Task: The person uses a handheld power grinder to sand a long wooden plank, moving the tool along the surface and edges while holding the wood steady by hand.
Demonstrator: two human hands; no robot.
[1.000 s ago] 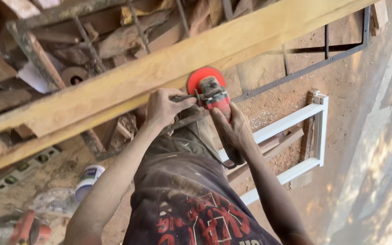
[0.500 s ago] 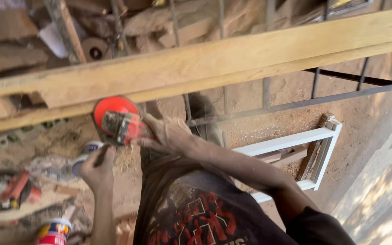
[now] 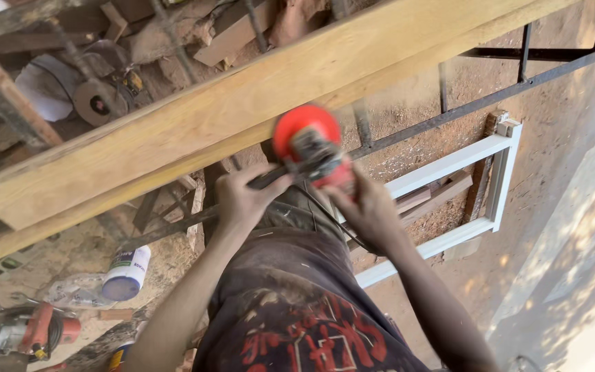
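Gripped the grinder (image 3: 311, 148) two-handed: left hand (image 3: 242, 196) closed round its side handle, right hand (image 3: 370, 210) wrapped on the body. Held its red disc against the plank's (image 3: 194, 117) lower edge. Judged mid-sanding; finished stretch impossible to tell.

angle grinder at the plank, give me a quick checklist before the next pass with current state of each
1. Both hands on the tool: ok. The left hand grips the side handle and the right hand holds the body of the angle grinder.
2. Red disc at the lower edge of the wooden plank: ok, though blurred.
3. Cord clear of the disc: ok. The black cord trails back toward the person's body.
4. Plank held firm: cannot tell, no clamp is visible.
5. Gloves: not ok, both hands are bare.
6. Ground underfoot: not ok. A glue bottle and a second power tool lie by the feet.
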